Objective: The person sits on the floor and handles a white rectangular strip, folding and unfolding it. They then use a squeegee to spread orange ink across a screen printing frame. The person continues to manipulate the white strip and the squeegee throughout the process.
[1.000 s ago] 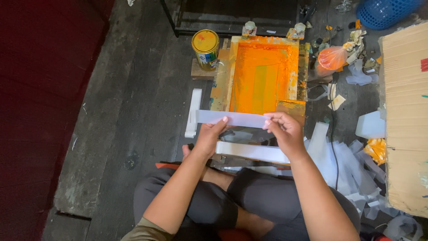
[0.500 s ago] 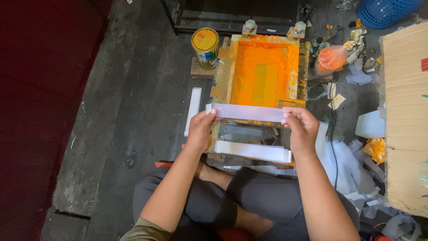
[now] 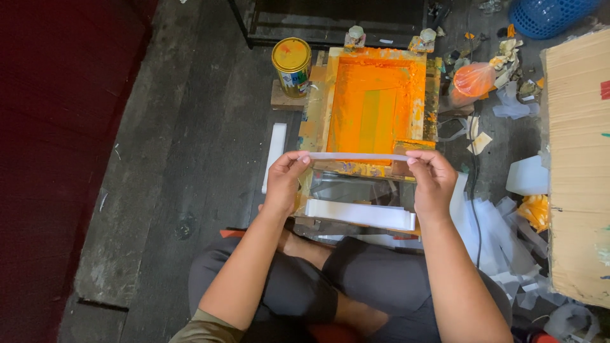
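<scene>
Though smeared, paint tin [image 3: 291, 65] lidded.

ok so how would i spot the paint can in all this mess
Find the big orange-stained wooden frame on the dark floor ahead of the person. The paint can stands upright just off its far left corner, on a small wooden block. It is the only round thing with a yellow lid.

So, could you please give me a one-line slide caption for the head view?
Seated person's left hand and right hand hold a white strip over an orange-inked screen frame.
</scene>
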